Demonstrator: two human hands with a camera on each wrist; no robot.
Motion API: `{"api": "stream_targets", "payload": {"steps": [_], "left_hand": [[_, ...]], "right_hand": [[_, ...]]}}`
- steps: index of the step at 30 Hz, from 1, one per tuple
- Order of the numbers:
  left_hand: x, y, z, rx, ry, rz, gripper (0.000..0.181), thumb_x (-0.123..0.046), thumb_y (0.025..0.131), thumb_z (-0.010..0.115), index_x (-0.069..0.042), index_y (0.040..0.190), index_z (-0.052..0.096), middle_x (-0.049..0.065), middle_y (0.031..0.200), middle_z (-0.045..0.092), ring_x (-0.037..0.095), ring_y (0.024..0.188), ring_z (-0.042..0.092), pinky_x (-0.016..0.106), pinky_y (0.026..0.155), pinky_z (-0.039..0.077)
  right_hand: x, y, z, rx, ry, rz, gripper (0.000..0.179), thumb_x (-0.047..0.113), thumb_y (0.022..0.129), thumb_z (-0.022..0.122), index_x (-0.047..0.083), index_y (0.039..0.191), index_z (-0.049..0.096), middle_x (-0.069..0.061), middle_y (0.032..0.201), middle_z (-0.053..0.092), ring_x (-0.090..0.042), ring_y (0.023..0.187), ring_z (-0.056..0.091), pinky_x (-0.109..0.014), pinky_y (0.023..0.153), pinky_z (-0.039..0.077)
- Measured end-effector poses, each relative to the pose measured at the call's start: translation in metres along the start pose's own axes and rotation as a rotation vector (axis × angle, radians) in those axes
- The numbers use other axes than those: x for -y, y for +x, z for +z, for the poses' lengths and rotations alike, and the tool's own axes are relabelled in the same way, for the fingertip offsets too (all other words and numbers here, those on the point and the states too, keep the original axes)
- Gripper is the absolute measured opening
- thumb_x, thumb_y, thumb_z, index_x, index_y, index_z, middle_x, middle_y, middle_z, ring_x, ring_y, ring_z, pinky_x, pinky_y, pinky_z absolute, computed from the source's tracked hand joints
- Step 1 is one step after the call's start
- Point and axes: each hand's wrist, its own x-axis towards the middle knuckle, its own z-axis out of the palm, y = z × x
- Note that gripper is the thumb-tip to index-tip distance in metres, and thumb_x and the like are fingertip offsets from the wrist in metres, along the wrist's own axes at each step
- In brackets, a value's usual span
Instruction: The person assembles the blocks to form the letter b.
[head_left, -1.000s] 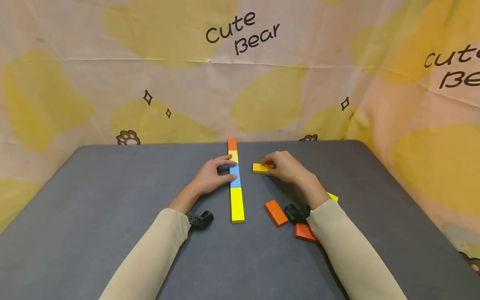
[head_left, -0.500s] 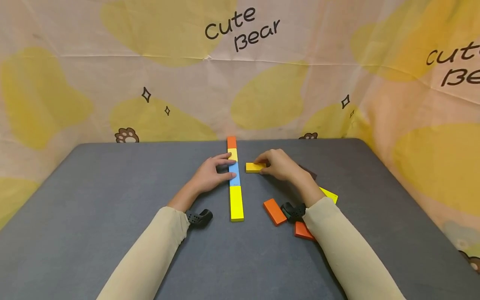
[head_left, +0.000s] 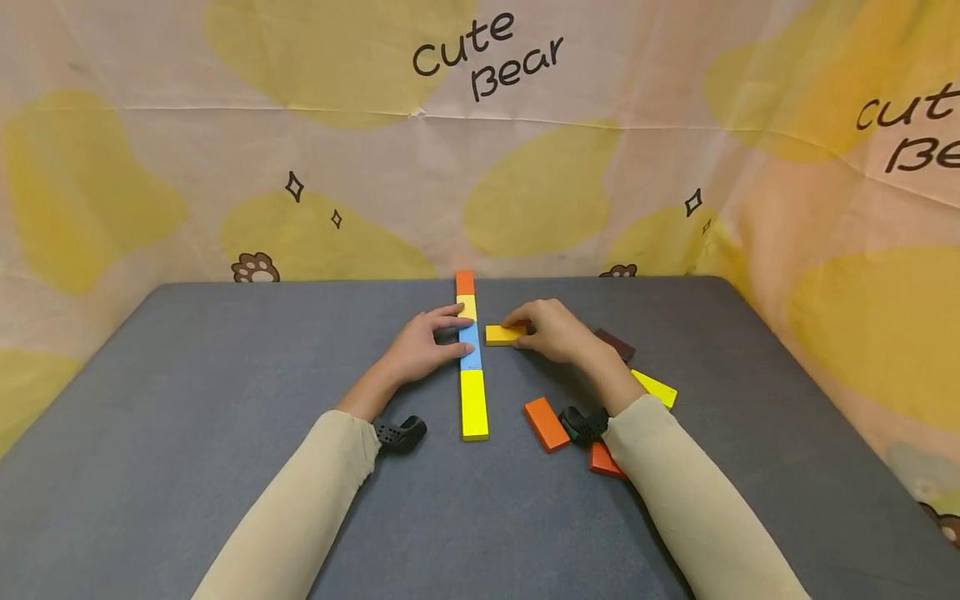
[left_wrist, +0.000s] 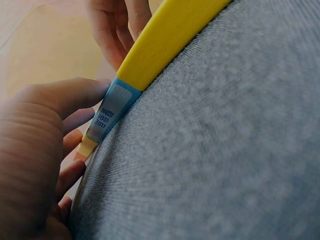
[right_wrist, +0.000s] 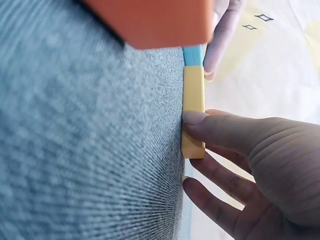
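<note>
A row of flat blocks runs away from me in the head view: an orange block [head_left: 465, 282] at the far end, a pale yellow block [head_left: 467, 307], a blue block [head_left: 470, 347] and a bright yellow block [head_left: 474, 406] nearest me. My left hand [head_left: 422, 348] rests on the row from the left, thumb and a finger touching the blue block, which shows printed characters in the left wrist view. My right hand [head_left: 552, 331] pinches a yellow block [head_left: 501, 336] between thumb and fingers. That block lies crosswise, just right of the blue one, a narrow gap between them.
Beside and under my right forearm lie a dark brown block [head_left: 615, 344], a bright yellow block [head_left: 656, 388], an orange block [head_left: 547, 424] and a red-orange block [head_left: 604, 461]. A printed cloth [head_left: 360, 158] hangs behind the grey table [head_left: 225, 400].
My right hand has moved left with the yellow block, bringing it closer to the row. More of the brown block now shows beside my right forearm. The left hand stays in place.
</note>
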Motion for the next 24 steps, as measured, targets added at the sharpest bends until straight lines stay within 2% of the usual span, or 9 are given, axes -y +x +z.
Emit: {"api": "stream_targets", "payload": {"steps": [4,11,24], "left_hand": [[0.0002,0.0002,0.0004,0.000,0.000,-0.001,0.050,-0.034,0.092,0.073,-0.017,0.139,0.064,-0.002,0.162,0.041,0.032,0.155,0.028,0.058,0.126,0.019],[0.0000,0.0002,0.0007,-0.002,0.000,-0.006,0.050,-0.034,0.092,0.072,-0.017,0.139,0.064,-0.002,0.162,0.041,0.030,0.155,0.029,0.056,0.128,0.013],[-0.0003,0.0009,0.0006,-0.003,-0.002,-0.012,0.050,-0.033,0.092,0.074,-0.017,0.138,0.064,-0.002,0.163,0.040,0.031,0.155,0.028,0.058,0.125,0.021]], "right_hand": [[-0.0004,0.0010,0.0012,0.006,-0.005,-0.007,0.035,0.011,0.091,0.074,0.009,0.126,0.072,-0.010,0.123,0.073,-0.026,0.108,0.064,-0.044,0.103,0.052],[0.0001,0.0014,0.0023,0.001,-0.024,-0.029,0.035,0.012,0.092,0.074,0.009,0.126,0.072,-0.009,0.122,0.073,-0.026,0.106,0.064,-0.043,0.102,0.052],[0.0025,0.0012,0.0037,0.008,-0.019,-0.033,0.035,0.012,0.092,0.074,0.010,0.127,0.071,-0.009,0.125,0.072,-0.026,0.113,0.065,-0.044,0.106,0.051]]}}
